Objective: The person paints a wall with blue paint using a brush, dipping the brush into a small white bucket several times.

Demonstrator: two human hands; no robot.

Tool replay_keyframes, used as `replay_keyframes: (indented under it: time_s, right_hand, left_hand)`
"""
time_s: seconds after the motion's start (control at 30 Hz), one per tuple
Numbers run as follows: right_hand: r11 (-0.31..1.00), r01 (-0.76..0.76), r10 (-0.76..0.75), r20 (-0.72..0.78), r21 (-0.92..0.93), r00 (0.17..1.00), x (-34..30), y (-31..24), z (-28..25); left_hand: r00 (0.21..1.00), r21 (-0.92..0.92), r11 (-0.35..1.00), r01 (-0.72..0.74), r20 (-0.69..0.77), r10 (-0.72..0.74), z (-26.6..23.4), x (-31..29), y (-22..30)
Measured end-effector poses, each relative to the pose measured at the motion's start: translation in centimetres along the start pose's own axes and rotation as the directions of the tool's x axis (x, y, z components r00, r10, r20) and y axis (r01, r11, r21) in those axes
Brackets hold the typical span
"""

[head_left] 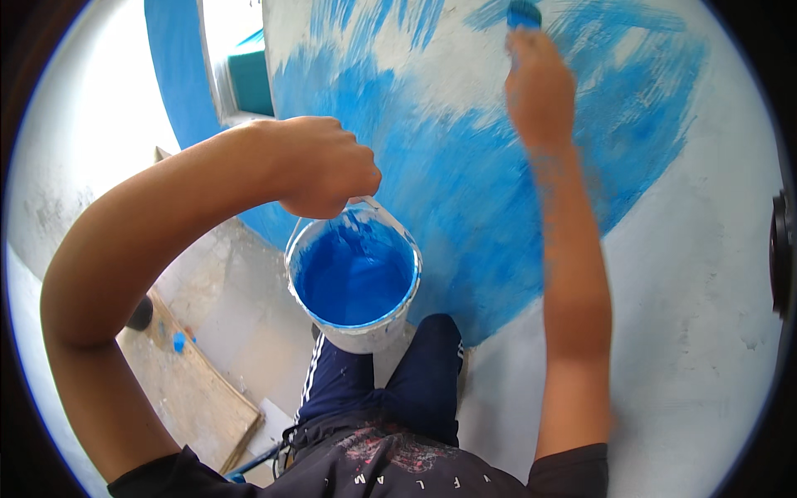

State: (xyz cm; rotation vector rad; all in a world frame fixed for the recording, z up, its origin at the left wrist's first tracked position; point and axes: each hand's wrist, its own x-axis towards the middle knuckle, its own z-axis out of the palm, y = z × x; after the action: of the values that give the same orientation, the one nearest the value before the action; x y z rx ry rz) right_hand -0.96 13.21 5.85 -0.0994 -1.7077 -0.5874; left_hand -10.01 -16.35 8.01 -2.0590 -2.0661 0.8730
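A white bucket (365,339) of blue paint (357,274) hangs in front of my legs, its rim smeared with paint. My left hand (332,166) is closed in a fist round its wire handle. Up at the wall, my right hand (541,87) grips a paintbrush (523,15) with blue on its bristles; the fingers hide most of its handle. The brush is at the wall (465,166), where streaky blue strokes cover much of the pale surface and whitish patches show between them near the top.
A window opening (249,79) with a teal panel lies at the upper left, beside a blue-painted strip (178,75). On the floor at the lower left rests a wooden board (195,386) with a small blue piece (179,341) on it. A dark round object (141,314) is partly behind my left arm.
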Motion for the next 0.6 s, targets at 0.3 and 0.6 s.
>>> replay_keyframes:
  time_s: [0.3, 0.6]
  right_hand:
    - [0.585, -0.634, 0.381, 0.519, 0.506, 0.766, -14.5, -10.8, -4.8]
    - [-0.284, -0.572, 0.477, 0.631, 0.769, 0.612, -17.4, -13.9, -14.1]
  left_hand:
    - [0.997, -0.04, 0.998, -0.052, -0.057, 0.05, 6.7, -0.2, 4.0]
    - [0.999, -0.534, 0.845, 0.005, -0.041, -0.032, 17.5, -0.3, 8.0]
